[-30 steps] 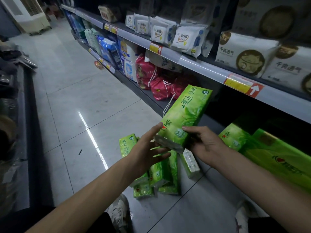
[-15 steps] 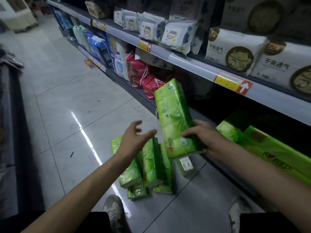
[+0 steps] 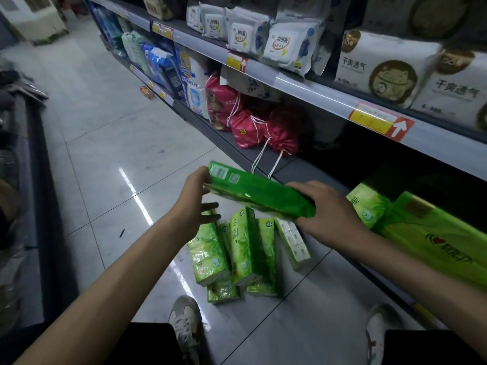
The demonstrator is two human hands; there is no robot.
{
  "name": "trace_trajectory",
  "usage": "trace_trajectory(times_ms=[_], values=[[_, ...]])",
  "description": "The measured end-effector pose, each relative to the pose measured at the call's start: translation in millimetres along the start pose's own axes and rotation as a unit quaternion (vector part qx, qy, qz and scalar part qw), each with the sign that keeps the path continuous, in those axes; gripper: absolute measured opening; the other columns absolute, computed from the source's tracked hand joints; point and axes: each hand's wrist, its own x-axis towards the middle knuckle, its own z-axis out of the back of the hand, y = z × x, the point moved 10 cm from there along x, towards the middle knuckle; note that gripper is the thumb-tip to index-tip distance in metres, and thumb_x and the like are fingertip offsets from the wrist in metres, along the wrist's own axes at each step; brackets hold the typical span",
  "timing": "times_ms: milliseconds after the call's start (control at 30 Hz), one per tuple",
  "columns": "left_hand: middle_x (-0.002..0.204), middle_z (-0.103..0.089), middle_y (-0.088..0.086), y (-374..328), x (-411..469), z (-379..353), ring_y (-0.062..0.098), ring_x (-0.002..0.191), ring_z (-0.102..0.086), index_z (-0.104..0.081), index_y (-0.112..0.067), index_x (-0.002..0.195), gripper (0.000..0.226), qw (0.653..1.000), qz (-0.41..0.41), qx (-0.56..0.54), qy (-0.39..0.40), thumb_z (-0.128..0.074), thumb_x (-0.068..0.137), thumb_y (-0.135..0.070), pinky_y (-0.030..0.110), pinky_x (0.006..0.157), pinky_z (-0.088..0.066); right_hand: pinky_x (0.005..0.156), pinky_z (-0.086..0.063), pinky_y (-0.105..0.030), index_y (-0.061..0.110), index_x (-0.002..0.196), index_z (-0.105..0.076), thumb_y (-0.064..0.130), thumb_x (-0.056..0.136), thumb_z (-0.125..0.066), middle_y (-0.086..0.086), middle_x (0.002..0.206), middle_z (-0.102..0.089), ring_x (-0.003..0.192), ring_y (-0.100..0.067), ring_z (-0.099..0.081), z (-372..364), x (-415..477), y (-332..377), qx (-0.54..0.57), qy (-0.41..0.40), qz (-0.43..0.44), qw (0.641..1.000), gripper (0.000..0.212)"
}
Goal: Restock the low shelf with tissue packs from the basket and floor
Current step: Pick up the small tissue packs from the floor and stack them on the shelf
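I hold a long green tissue pack [image 3: 259, 193] level above the floor, in front of the low shelf [image 3: 295, 169]. My right hand [image 3: 324, 209] grips its near right end. My left hand [image 3: 195, 204] touches its left end with thumb on top and fingers spread below. Several more green tissue packs [image 3: 237, 248] lie in a heap on the floor tiles just under the held one. Large green packs [image 3: 427, 233] sit on the low shelf at the right. No basket is in view.
Red drawstring bags [image 3: 253, 127] and blue and white packs [image 3: 184, 75] fill the low shelf further left. An upper shelf [image 3: 303, 83] with white packs overhangs it. My two shoes [image 3: 185, 325] stand on the tiles. A dark counter edge [image 3: 44, 180] runs along the left.
The held pack has swung from upright to lying level. My left hand, which was off it half a second ago, is now on its left end.
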Motion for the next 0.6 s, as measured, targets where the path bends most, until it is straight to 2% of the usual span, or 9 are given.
trace_trajectory(times_ms=[67, 167, 233, 300, 400, 500, 567, 600], values=[[0.112, -0.061, 0.016, 11.4, -3.7, -2.3, 0.038, 0.099, -0.067, -0.059, -0.015, 0.109, 0.027, 0.994, 0.064, -0.089, 0.023, -0.059, 0.093, -0.037, 0.048, 0.080, -0.063, 0.086, -0.050, -0.040, 0.029, 0.138, -0.063, 0.008, 0.068, -0.075, 0.004, 0.118, -0.064, 0.108, -0.024, -0.059, 10.1, -4.5, 20.9, -0.103, -0.062, 0.112, 0.986, 0.074], [0.095, -0.073, 0.015, 18.4, -8.7, -7.2, 0.031, 0.082, -0.075, -0.064, -0.009, 0.124, 0.041, 0.987, 0.094, -0.120, 0.052, -0.075, 0.090, -0.031, 0.042, 0.067, -0.065, 0.092, -0.045, -0.046, 0.016, 0.140, -0.062, -0.001, 0.070, -0.078, -0.012, 0.125, -0.063, 0.115, -0.038, -0.058, 19.0, -15.7, 43.7, -0.228, -0.146, 0.237, 0.933, 0.073], [0.097, -0.073, 0.015, 17.9, -6.3, -1.8, 0.029, 0.086, -0.075, -0.066, -0.005, 0.125, 0.042, 0.989, 0.081, -0.120, 0.040, -0.077, 0.089, -0.023, 0.040, 0.070, -0.065, 0.096, -0.043, -0.048, 0.015, 0.143, -0.059, 0.000, 0.075, -0.081, -0.017, 0.128, -0.061, 0.119, -0.040, -0.057, 18.2, -18.7, 48.6, -0.276, -0.165, 0.266, 0.909, 0.073], [0.104, -0.075, 0.015, 14.8, -1.1, 5.0, 0.032, 0.099, -0.076, -0.067, -0.002, 0.124, 0.041, 0.990, 0.058, -0.127, 0.034, -0.078, 0.088, -0.020, 0.043, 0.082, -0.065, 0.099, -0.041, -0.048, 0.018, 0.145, -0.057, 0.011, 0.074, -0.088, -0.017, 0.130, -0.059, 0.121, -0.040, -0.055, 13.0, -15.4, 42.5, -0.293, -0.140, 0.249, 0.912, 0.078], [0.118, -0.076, 0.017, 4.5, 1.6, 13.1, 0.033, 0.110, -0.074, -0.067, -0.004, 0.128, 0.041, 0.993, 0.011, -0.114, 0.026, -0.076, 0.089, -0.016, 0.047, 0.092, -0.061, 0.104, -0.039, -0.047, 0.028, 0.149, -0.050, 0.047, 0.067, -0.090, -0.013, 0.139, -0.049, 0.129, -0.036, -0.047, 12.1, -7.7, 14.0, -0.227, -0.088, 0.103, 0.964, 0.092], [0.112, -0.077, 0.013, 0.7, 1.1, 18.1, 0.030, 0.104, -0.075, -0.072, -0.012, 0.122, 0.033, 0.996, -0.026, -0.081, 0.016, -0.073, 0.089, -0.012, 0.050, 0.096, -0.060, 0.112, -0.038, -0.045, 0.032, 0.157, -0.032, 0.068, 0.074, -0.076, -0.009, 0.150, -0.036, 0.139, -0.030, -0.037, 10.2, -6.3, -23.8, -0.067, -0.045, -0.115, 0.990, 0.100], [0.111, -0.078, 0.013, 5.8, 2.2, 19.8, 0.030, 0.104, -0.075, -0.071, -0.011, 0.123, 0.033, 0.996, -0.022, -0.085, 0.011, -0.072, 0.089, -0.011, 0.051, 0.097, -0.059, 0.109, -0.041, -0.043, 0.026, 0.160, -0.024, 0.066, 0.079, -0.074, -0.010, 0.157, -0.034, 0.141, -0.031, -0.039, -3.9, -13.6, -50.7, 0.102, -0.012, -0.260, 0.960, 0.104], [0.109, -0.078, 0.013, 9.8, 2.5, 20.2, 0.030, 0.103, -0.075, -0.070, -0.009, 0.123, 0.033, 0.995, -0.011, -0.095, 0.007, -0.072, 0.090, -0.012, 0.051, 0.096, -0.059, 0.101, -0.049, -0.043, 0.022, 0.160, -0.025, 0.063, 0.080, -0.076, -0.011, 0.154, -0.039, 0.135, -0.033, -0.047, -18.6, -21.8, -60.1, 0.202, 0.012, -0.330, 0.922, 0.103]])
